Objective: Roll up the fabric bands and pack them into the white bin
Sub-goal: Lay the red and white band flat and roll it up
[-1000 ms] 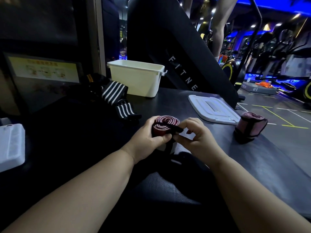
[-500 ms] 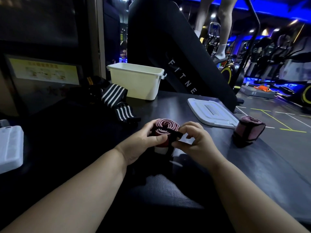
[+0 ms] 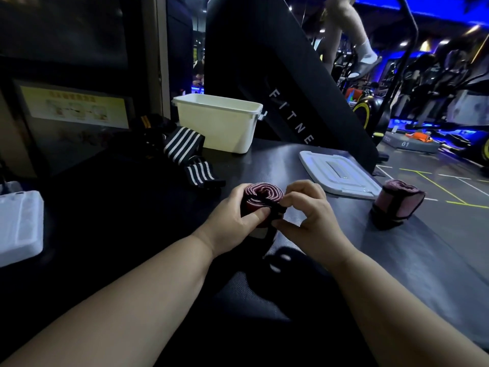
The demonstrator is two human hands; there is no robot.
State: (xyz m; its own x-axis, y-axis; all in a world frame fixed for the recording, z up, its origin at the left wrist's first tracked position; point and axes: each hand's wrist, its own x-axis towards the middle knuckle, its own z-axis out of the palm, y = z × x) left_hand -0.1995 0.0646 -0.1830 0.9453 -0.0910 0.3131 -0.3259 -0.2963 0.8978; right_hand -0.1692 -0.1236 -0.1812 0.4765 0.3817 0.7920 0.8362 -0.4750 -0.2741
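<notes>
Our left hand (image 3: 232, 223) hugs the red band roll (image 3: 264, 190); our right hand (image 3: 312, 221) pinches its black strap (image 3: 275, 207) w/ bent fingers.

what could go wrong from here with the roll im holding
The red roll is pinched only between the left hand and right hand; if either grip eases before its black strap end is fastened, the coil may spring open. The finished pink roll sits near the table's right edge, where the right arm could knock it off.
</notes>
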